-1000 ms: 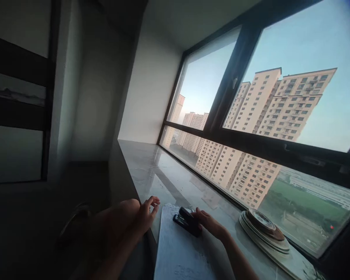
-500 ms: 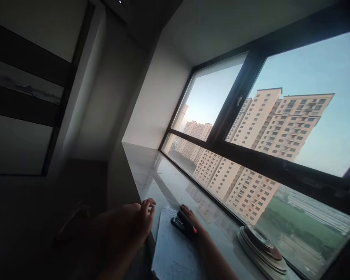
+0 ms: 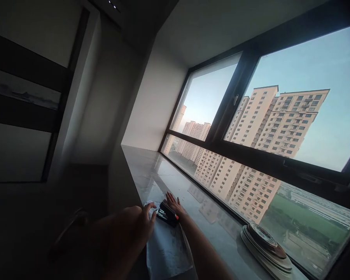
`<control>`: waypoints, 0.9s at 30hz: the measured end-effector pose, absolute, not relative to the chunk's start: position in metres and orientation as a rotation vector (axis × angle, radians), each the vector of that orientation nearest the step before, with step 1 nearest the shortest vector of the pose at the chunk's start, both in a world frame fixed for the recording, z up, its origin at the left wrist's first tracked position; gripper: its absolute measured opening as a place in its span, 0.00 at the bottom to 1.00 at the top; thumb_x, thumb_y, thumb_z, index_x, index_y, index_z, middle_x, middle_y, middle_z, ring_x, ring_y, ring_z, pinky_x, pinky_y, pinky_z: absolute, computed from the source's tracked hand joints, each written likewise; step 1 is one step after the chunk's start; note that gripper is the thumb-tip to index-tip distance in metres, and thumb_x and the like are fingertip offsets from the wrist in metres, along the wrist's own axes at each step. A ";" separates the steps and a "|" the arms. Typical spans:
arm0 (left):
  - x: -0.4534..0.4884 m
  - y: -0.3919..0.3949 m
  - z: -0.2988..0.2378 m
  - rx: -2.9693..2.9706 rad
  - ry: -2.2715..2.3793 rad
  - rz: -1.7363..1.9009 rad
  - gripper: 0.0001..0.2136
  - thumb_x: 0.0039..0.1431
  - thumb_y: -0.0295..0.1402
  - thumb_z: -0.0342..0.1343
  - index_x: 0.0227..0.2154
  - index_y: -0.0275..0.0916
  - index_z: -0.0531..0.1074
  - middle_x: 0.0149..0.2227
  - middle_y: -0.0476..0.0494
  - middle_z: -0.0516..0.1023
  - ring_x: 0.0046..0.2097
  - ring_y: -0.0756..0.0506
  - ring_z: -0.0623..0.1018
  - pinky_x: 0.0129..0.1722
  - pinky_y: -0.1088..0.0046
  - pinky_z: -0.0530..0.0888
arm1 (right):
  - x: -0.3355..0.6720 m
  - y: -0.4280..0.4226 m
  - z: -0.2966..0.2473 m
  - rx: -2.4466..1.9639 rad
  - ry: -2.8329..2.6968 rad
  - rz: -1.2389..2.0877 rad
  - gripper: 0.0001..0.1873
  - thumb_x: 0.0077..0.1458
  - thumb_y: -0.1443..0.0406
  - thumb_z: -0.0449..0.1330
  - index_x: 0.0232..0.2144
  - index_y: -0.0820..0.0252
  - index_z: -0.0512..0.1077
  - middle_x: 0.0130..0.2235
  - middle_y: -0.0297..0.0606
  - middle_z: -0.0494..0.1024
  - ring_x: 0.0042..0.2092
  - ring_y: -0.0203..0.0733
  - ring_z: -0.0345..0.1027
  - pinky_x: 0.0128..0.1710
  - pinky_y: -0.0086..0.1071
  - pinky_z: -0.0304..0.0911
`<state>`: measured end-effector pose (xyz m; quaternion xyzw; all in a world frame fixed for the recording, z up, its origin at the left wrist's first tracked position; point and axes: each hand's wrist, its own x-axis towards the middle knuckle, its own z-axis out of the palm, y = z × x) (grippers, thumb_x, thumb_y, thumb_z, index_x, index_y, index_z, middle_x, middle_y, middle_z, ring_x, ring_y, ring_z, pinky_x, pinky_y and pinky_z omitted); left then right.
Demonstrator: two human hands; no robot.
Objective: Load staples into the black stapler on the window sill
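Observation:
A white sheet of paper or thin paper stack (image 3: 166, 252) with faint markings lies along the windowsill's near edge. My left hand (image 3: 147, 221) is at its far left corner, fingers curled round the crumpled paper edge. A black object with white marks and an orange-red end (image 3: 167, 214), stapler-like in shape, sits over the far part of the paper, between my hands. My right hand (image 3: 175, 206) lies beside it on the window side, fingers stretched and spread toward the sill. The right thumb is hidden behind the black object.
The glossy grey windowsill (image 3: 146, 171) runs under a dark-framed window (image 3: 218, 128). A stack of round plate-like discs (image 3: 265, 249) stands at the right, against the window. A dark curved shape (image 3: 70, 229) is at lower left, beyond the sill's edge.
My right hand has moved left with the black object and its fingers have spread. My left hand has come onto the paper's corner, which now looks crumpled. The view has shifted slightly.

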<state>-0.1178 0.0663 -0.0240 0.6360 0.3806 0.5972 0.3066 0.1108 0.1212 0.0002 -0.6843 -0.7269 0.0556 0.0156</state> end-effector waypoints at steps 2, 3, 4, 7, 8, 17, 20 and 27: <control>-0.121 0.066 -0.021 1.681 0.987 1.571 0.08 0.51 0.38 0.57 0.35 0.51 0.77 0.35 0.45 0.82 0.45 0.35 0.80 0.43 0.60 0.76 | 0.116 0.110 -0.003 -2.149 -2.264 0.069 0.31 0.69 0.54 0.35 0.70 0.47 0.31 0.72 0.35 0.33 0.72 0.44 0.26 0.66 0.56 0.24; -0.121 0.065 -0.020 1.659 0.984 1.572 0.08 0.51 0.39 0.57 0.35 0.50 0.77 0.35 0.45 0.82 0.44 0.36 0.81 0.42 0.61 0.76 | 0.120 0.103 -0.005 -2.161 -2.263 0.024 0.31 0.69 0.55 0.35 0.70 0.48 0.31 0.71 0.36 0.34 0.72 0.44 0.26 0.66 0.56 0.24; -0.119 0.065 -0.018 1.630 0.987 1.577 0.08 0.53 0.39 0.55 0.35 0.49 0.76 0.35 0.44 0.82 0.44 0.36 0.81 0.42 0.61 0.76 | 0.124 0.094 -0.007 -2.172 -2.263 -0.019 0.31 0.68 0.56 0.35 0.70 0.49 0.31 0.71 0.36 0.33 0.72 0.45 0.26 0.66 0.56 0.24; -0.110 0.062 -0.015 1.567 0.996 1.573 0.11 0.56 0.39 0.51 0.37 0.44 0.76 0.38 0.42 0.82 0.43 0.38 0.81 0.43 0.60 0.76 | 0.143 0.066 -0.010 -2.209 -2.242 -0.109 0.33 0.68 0.55 0.36 0.70 0.52 0.32 0.71 0.37 0.33 0.72 0.46 0.27 0.66 0.56 0.24; -0.107 0.061 -0.016 1.565 0.995 1.567 0.11 0.56 0.38 0.51 0.38 0.43 0.75 0.39 0.42 0.81 0.43 0.38 0.81 0.43 0.60 0.76 | 0.150 0.057 -0.011 -2.228 -2.221 -0.122 0.33 0.67 0.54 0.37 0.70 0.53 0.32 0.71 0.37 0.33 0.72 0.46 0.28 0.66 0.56 0.24; -0.104 0.057 -0.020 1.744 0.972 1.512 0.09 0.54 0.38 0.53 0.34 0.49 0.77 0.35 0.44 0.81 0.45 0.37 0.79 0.44 0.60 0.76 | 0.207 0.007 -0.018 -2.242 -2.067 -0.049 0.30 0.67 0.55 0.42 0.68 0.55 0.52 0.69 0.42 0.50 0.71 0.48 0.37 0.67 0.56 0.34; -0.100 0.060 -0.018 1.801 0.985 1.480 0.09 0.54 0.37 0.53 0.35 0.48 0.77 0.34 0.44 0.81 0.45 0.38 0.79 0.45 0.60 0.76 | 0.203 0.007 -0.013 -2.134 -2.095 0.031 0.28 0.67 0.57 0.43 0.66 0.57 0.55 0.69 0.43 0.53 0.70 0.48 0.39 0.66 0.55 0.36; -0.094 0.053 -0.012 1.916 0.976 1.342 0.10 0.58 0.37 0.52 0.39 0.46 0.77 0.39 0.44 0.82 0.47 0.39 0.79 0.48 0.60 0.75 | 0.176 0.033 -0.012 -2.042 -2.125 0.082 0.27 0.67 0.58 0.44 0.65 0.56 0.56 0.69 0.44 0.53 0.70 0.49 0.40 0.65 0.58 0.38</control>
